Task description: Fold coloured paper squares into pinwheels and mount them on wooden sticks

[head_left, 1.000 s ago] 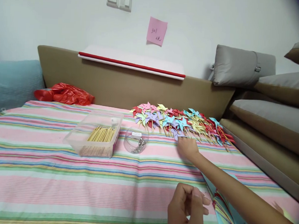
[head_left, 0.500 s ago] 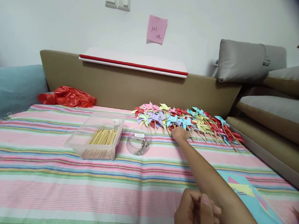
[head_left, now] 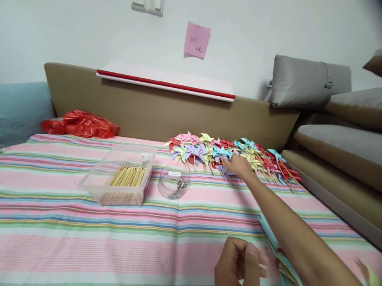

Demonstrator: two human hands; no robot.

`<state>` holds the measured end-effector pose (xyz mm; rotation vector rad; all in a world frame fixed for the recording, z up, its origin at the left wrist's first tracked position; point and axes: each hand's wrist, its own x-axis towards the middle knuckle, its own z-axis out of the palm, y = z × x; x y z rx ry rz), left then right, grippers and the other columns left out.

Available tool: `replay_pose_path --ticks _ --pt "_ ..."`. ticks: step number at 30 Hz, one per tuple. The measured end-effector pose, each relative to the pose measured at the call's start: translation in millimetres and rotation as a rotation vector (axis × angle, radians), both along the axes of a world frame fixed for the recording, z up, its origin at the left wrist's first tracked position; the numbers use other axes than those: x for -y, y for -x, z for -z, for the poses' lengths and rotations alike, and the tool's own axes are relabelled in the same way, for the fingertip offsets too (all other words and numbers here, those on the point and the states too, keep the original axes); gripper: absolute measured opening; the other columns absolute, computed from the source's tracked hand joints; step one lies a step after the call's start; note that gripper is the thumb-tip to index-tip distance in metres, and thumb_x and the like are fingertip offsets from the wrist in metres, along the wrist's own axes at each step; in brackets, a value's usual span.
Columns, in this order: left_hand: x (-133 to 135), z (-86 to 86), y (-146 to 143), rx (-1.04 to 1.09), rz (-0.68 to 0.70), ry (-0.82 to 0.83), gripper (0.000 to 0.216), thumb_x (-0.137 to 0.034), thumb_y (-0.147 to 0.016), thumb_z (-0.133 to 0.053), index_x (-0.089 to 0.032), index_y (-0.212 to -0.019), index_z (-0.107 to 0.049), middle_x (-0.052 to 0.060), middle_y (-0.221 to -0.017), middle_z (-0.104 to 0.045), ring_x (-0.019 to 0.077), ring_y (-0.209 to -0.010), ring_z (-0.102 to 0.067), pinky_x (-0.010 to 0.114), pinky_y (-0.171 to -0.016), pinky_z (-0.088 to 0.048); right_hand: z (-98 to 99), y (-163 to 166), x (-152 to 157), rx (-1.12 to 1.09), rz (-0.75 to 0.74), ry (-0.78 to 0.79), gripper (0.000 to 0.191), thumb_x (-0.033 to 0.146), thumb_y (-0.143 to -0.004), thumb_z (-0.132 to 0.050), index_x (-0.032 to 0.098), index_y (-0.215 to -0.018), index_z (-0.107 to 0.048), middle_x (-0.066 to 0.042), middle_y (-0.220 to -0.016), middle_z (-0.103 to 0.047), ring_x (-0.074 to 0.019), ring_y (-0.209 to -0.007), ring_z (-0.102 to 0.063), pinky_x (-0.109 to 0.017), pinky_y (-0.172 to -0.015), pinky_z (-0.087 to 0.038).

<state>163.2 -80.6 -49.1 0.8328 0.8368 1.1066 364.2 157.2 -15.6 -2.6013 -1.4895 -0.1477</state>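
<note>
Clear plastic tub point(head_left: 94, 187) of wooden sticks point(head_left: 129, 176), then a round dish point(head_left: 167, 188) of metal bits point(head_left: 180, 187), on striped cloth point(head_left: 76, 250). Further right, heaped paper pinwheels point(head_left: 195, 151); right hand point(head_left: 239, 164) at their near edge, cannot tell its grip; left hand point(head_left: 237, 267) nearer camera, loosely curled, hold uncertain.

Right hand point(head_left: 241, 165) at pinwheels point(head_left: 220, 151), left hand point(head_left: 249, 265) curled

White wall point(head_left: 248, 30); double light switch point(head_left: 147, 0) and pink sticky note point(head_left: 197, 40), handwritten "301", on it. Brown panel point(head_left: 167, 114) stands below. Gray-and-brown cushions point(head_left: 354, 145) stacked at right; striped cloth point(head_left: 76, 252) covers the foreground.
</note>
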Motion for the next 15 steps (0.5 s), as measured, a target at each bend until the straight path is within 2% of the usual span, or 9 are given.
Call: replay_pose_path --ticks 2,4,6,7,9,11,12,15 --pt "-0.1 -6.4 7.1 -0.005 0.017 -0.025 0.049 -0.066 -0.083 -0.062 -0.018 -0.07 -0.06 0.007 -0.072 -0.072 0.0173 -0.062 -0.063 0.028 -0.064 -0.048 -9.8 -17.7 52.6 0.017 -0.063 -0.006 0.05 0.057 -0.099 -0.042 0.014 -0.11 -0.065 -0.015 -0.102 -0.073 -0.0285 -0.098 -0.068 -0.039 -0.081 -0.051" --pt "0.2 -12.8 14.2 -0.007 0.044 -0.056 0.041 -0.057 -0.088 -0.061 -0.018 -0.072 -0.061 0.006 -0.076 -0.072 0.0182 -0.068 -0.064 0.029 -0.067 -0.048 -8.9 -38.3 124.8 0.012 -0.133 0.016 0.041 0.053 -0.096 -0.048 0.017 -0.104 -0.067 -0.014 -0.099 -0.075 -0.0286 -0.094 -0.069 -0.036 -0.078 -0.049" --pt "0.0 -18.1 19.5 -0.012 0.071 -0.093 0.035 -0.049 -0.091 -0.058 -0.019 -0.074 -0.062 0.006 -0.079 -0.072 0.0186 -0.073 -0.065 0.028 -0.07 -0.048 6.1 -55.3 204.1 -0.036 -0.188 0.07 0.037 0.054 -0.091 -0.056 0.021 -0.1 -0.069 -0.011 -0.098 -0.076 -0.027 -0.087 -0.071 -0.034 -0.075 -0.051" --pt "-0.4 -20.1 21.1 -0.017 0.083 -0.11 0.033 -0.046 -0.092 -0.057 -0.019 -0.075 -0.062 0.006 -0.081 -0.072 0.0187 -0.075 -0.065 0.029 -0.071 -0.047 17.7 -60.8 241.0 -0.066 -0.219 0.081 0.039 0.056 -0.089 -0.057 0.022 -0.102 -0.07 -0.013 -0.107 -0.075 -0.0281 -0.094 -0.07 -0.034 -0.079 -0.052" --pt "-1.5 -22.1 22.3 -0.045 0.12 -0.137 0.03 -0.045 -0.092 -0.058 -0.019 -0.078 -0.062 0.006 -0.085 -0.073 0.0187 -0.075 -0.065 0.029 -0.072 -0.047 43.6 -64.6 299.3 -0.111 -0.294 0.017 0.055 0.064 -0.085 -0.059 0.026 -0.124 -0.066 -0.015 -0.134 -0.065 -0.0338 -0.12 -0.063 -0.042 -0.096 -0.05" --pt "-2.8 -21.3 22.0 -0.093 0.139 -0.155 0.03 -0.046 -0.092 -0.057 -0.019 -0.081 -0.062 0.007 -0.088 -0.074 0.0187 -0.078 -0.066 0.03 -0.074 -0.047 64.8 -60.8 331.4 -0.146 -0.234 -0.004 0.072 0.069 -0.083 -0.058 0.025 -0.141 -0.056 -0.014 -0.15 -0.052 -0.0364 -0.137 -0.049 -0.051 -0.11 -0.04" --pt "-3.4 -20.1 22.0 -0.116 0.146 -0.164 0.031 -0.047 -0.091 -0.057 -0.019 -0.08 -0.061 0.007 -0.089 -0.074 0.0185 -0.078 -0.066 0.03 -0.074 -0.047 71.6 -57.4 338.1 -0.179 -0.221 -0.006 0.078 0.069 -0.083 -0.058 0.022 -0.145 -0.052 -0.015 -0.154 -0.048 -0.0358 -0.141 -0.044 -0.05 -0.113 -0.038" --pt "-5.9 -14.0 24.5 -0.17 0.122 -0.175 0.032 -0.05 -0.089 -0.059 -0.019 -0.08 -0.06 0.008 -0.09 -0.075 0.0188 -0.076 -0.065 0.032 -0.075 -0.047 76.8 -47.2 337.0 -0.261 -0.227 0.006 0.084 0.066 -0.084 -0.057 0.013 -0.148 -0.047 -0.017 -0.155 -0.045 -0.0339 -0.144 -0.042 -0.048 -0.118 -0.034"
